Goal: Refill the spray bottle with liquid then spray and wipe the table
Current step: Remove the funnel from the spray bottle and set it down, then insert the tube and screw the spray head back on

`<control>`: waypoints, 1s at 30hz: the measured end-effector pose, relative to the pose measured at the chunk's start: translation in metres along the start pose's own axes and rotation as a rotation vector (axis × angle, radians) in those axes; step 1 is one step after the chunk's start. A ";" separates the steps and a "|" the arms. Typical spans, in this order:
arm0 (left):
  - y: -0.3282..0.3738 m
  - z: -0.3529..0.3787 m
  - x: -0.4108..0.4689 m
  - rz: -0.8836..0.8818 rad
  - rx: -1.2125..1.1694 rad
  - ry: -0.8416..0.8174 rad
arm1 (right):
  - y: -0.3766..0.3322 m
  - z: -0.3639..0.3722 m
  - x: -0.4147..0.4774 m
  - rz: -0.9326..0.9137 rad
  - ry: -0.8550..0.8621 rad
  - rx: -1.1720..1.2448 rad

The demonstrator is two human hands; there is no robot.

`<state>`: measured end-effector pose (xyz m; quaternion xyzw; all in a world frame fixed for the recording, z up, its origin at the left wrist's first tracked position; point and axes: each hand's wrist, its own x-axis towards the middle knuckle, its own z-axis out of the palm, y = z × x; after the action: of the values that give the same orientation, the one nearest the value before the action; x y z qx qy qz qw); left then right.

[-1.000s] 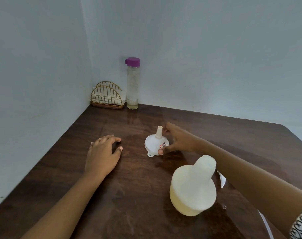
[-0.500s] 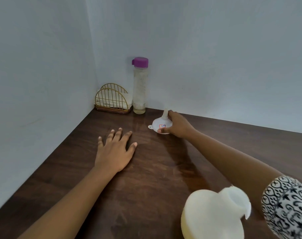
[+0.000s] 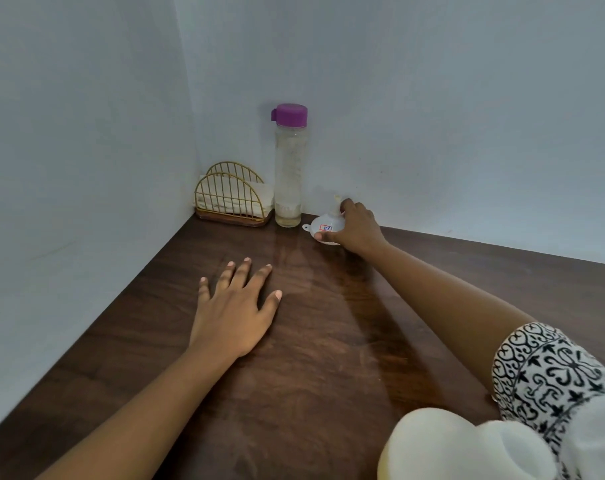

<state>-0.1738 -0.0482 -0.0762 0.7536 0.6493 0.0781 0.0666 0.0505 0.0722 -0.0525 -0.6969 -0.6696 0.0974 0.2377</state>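
My right hand is stretched to the far wall and grips a small white funnel, which rests upside down on the dark wooden table with its spout up. Just left of the funnel stands a tall clear bottle with a purple cap and a little liquid at its bottom. My left hand lies flat on the table with fingers spread, holding nothing. A pale yellowish bottle with an open white neck sits at the bottom right, close to me.
A gold wire napkin holder with white tissues sits in the far left corner against the walls. Pale walls close the table on the left and at the back. The tabletop shines wet near the middle.
My right hand has carried the funnel from the table's middle to the back wall beside the purple-capped bottle. My left hand has opened flat. The view has shifted forward.
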 end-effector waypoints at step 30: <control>0.163 -0.021 -0.299 0.287 -1.023 -0.621 | 0.096 -0.165 -0.337 0.556 0.041 0.185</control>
<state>-0.0637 -0.3679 -0.0323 0.6934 0.3718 0.1648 0.5948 0.1824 -0.2904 -0.0156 -0.8308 -0.4364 0.2051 0.2780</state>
